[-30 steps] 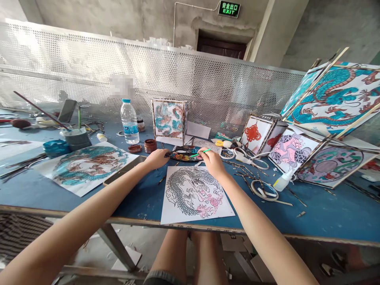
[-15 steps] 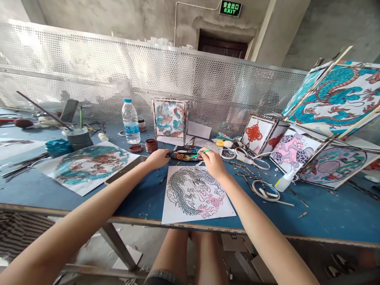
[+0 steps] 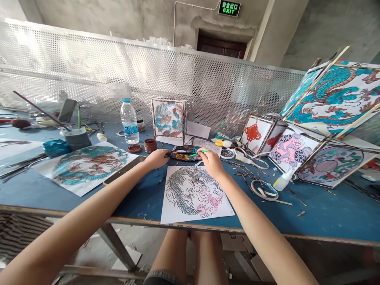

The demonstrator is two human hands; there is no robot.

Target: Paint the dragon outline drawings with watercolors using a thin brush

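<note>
A white sheet with a dragon drawing [image 3: 192,194], partly coloured pink at its lower right, lies on the blue table [image 3: 326,213] in front of me. Beyond it sits a dark paint palette [image 3: 184,155] with several colours. My left hand [image 3: 156,158] is closed on the palette's left edge. My right hand [image 3: 211,160] pinches a thin green paintbrush [image 3: 199,152], whose tip points left onto the palette.
A water bottle [image 3: 129,122], two small brown jars [image 3: 150,145], a painted dragon sheet [image 3: 89,164] and a teal bowl [image 3: 56,148] lie at left. A small painted lantern [image 3: 169,118] stands behind. Framed painted panels [image 3: 329,114], a glue bottle [image 3: 282,181], tape rings and sticks crowd the right.
My right hand has shifted slightly left, bringing the brush tip further over the palette. My left hand stays on the palette's edge.
</note>
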